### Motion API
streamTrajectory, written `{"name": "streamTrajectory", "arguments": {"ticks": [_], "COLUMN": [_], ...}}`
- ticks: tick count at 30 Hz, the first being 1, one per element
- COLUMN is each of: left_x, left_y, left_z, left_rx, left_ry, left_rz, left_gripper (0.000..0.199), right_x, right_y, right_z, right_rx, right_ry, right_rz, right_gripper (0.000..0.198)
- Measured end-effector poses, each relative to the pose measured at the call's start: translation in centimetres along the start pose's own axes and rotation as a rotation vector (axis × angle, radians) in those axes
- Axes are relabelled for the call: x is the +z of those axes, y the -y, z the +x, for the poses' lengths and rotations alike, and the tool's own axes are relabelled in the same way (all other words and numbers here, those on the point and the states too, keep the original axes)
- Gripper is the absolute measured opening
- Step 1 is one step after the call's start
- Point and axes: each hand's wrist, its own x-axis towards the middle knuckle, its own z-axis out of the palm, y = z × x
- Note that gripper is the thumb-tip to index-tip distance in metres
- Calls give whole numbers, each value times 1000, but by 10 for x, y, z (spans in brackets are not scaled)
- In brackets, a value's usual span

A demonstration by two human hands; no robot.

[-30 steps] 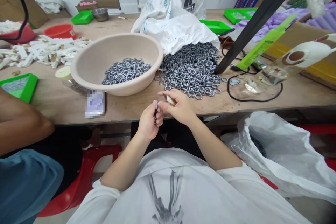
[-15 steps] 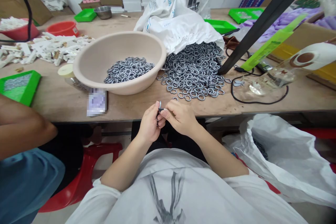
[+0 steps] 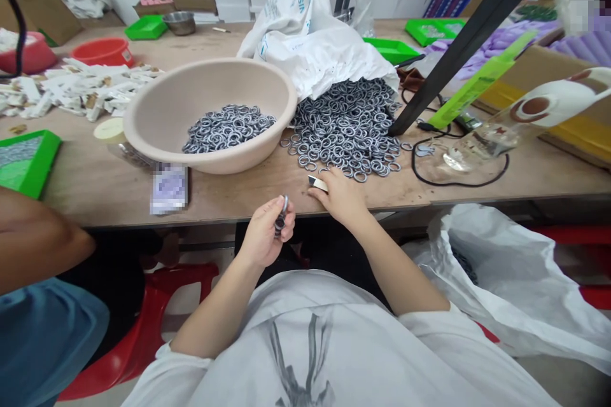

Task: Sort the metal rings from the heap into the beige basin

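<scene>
My left hand (image 3: pixel 266 232) is closed around a few grey rings (image 3: pixel 285 205), one of them standing up between thumb and forefinger. In my right hand (image 3: pixel 346 199) is a small blade with a pale handle (image 3: pixel 318 183), its dark angled tip pointing left. The fingertips of that hand reach the near edge of a heap of grey rings (image 3: pixel 353 124), which spills from a white sack (image 3: pixel 329 54). More grey rings (image 3: pixel 229 129) lie in a wide beige basin (image 3: pixel 143 130) left of the heap.
A dark slanted post (image 3: pixel 443 51) rises right of the heap, near a clear bottle (image 3: pixel 482 140) and a black cable. White pieces (image 3: pixel 62 89) and green trays (image 3: pixel 33 165) are on the left. A co-worker's arm (image 3: pixel 41 241) rests at the left; an open white bag (image 3: pixel 506 273) stands at lower right.
My hands have come apart. The right one has moved forward and right to the ring heap, carrying the blade; the left has lowered slightly to the left, still gripping rings.
</scene>
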Motion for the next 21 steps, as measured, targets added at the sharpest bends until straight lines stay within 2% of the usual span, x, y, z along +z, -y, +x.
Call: {"name": "streamTrajectory", "arguments": {"ticks": [3, 5, 7, 10, 13, 18, 21], "left_x": [-7, -10, -12, -11, -7, -2, -1], "left_y": [-2, -4, -6, -8, -5, 6, 10], "left_z": [5, 7, 8, 10, 12, 14, 13], "left_rx": [33, 65, 102, 107, 82, 179, 189], "left_ry": [-38, -61, -76, -52, 4, 41, 5], "left_rz": [68, 124, 166, 190, 239, 349, 288], "left_gripper": [35, 36, 34, 29, 35, 41, 40], "right_x": [1, -1, -5, -11, -11, -7, -6], "right_y": [3, 4, 7, 15, 25, 37, 43], "right_z": [1, 1, -2, -10, -17, -25, -32], "right_rx": [22, -9, -78, -153, -115, 27, 13], "right_ry": [25, 4, -8, 50, 118, 65, 44], "right_rz": [-32, 65, 266, 656, 952, 1121, 1278], "right_gripper": [25, 21, 17, 18, 21, 28, 33]}}
